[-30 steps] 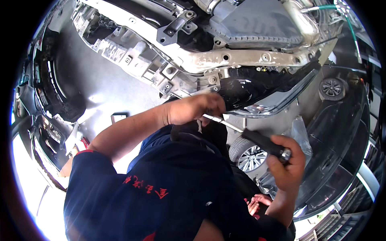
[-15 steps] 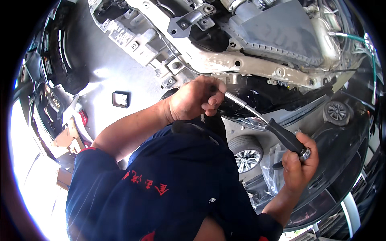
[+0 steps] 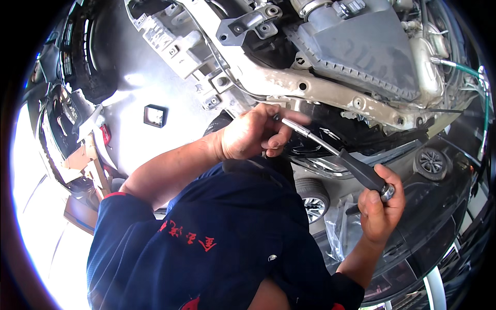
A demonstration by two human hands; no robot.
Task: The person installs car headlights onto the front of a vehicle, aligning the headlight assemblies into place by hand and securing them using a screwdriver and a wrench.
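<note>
Head view: R hand (image 3: 382,209) grips the butt of a black-handled tool w/ slim silver metal shaft (image 3: 361,169), at approx 3 o'clock, tip to 10, prob. to leave the shaft clear. L hand (image 3: 248,135) half-curled at the tip, prob. steadying it; can't tell if it pinches anything. Scuffed beige metal beam (image 3: 328,93) & grey ribbed-edge plastic box (image 3: 361,49) beyond, 1–2 o'clock.

One left hand (image 3: 249,135), one right hand (image 3: 381,209), one black-handled driver (image 3: 363,171)
Two wheels (image 3: 314,202) (image 3: 431,163) at right, one green hose (image 3: 465,68) far right, one small black box (image 3: 163,117) at left.
</note>
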